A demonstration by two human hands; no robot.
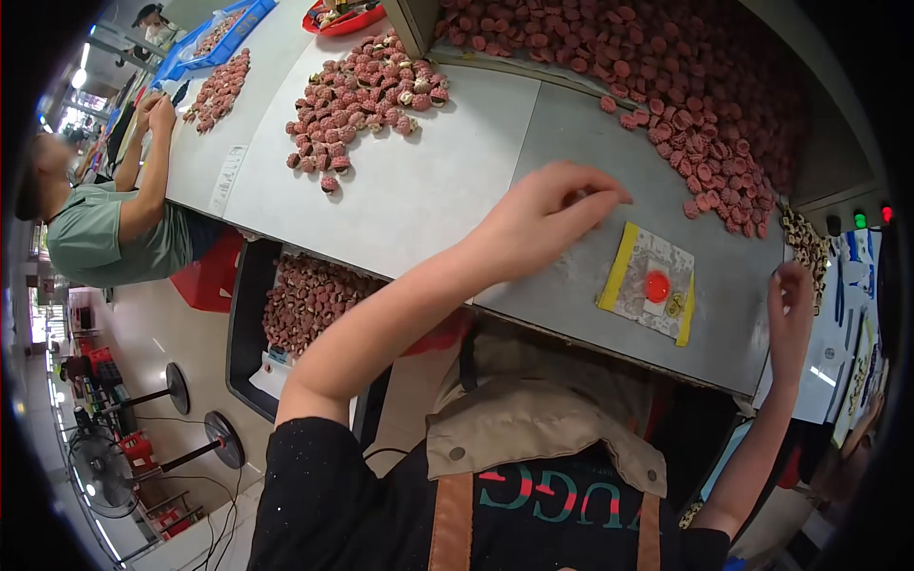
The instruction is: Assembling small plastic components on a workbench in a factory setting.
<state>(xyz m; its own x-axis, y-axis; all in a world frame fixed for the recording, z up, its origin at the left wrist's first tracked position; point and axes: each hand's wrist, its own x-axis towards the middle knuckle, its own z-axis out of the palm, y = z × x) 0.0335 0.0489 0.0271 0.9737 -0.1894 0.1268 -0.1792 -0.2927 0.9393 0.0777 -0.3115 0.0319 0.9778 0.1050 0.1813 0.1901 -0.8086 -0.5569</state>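
My left hand (545, 221) hovers over the grey tabletop, thumb and fingertips drawn together; whatever they pinch, if anything, is hidden. Just right of it lies a square patterned pad (628, 300) with yellow tape along two sides. A glowing red spot (657, 285) shows on the pad, with a small yellowish round piece (675, 304) beside it. At the table's right end my right hand (790, 300) has curled fingers next to a heap of small cream-and-dark pieces (807, 249); I cannot make out anything in them. Beyond my left hand spreads a large pile of pinkish-red bumpy caps (719, 176).
Bumpy pink balls with dark and cream parts (357, 100) lie on the white tabletop at the left. A black bin (249, 333) of similar pieces stands below the table edge. Another person (119, 224) works at the far left, near a blue tray (214, 43).
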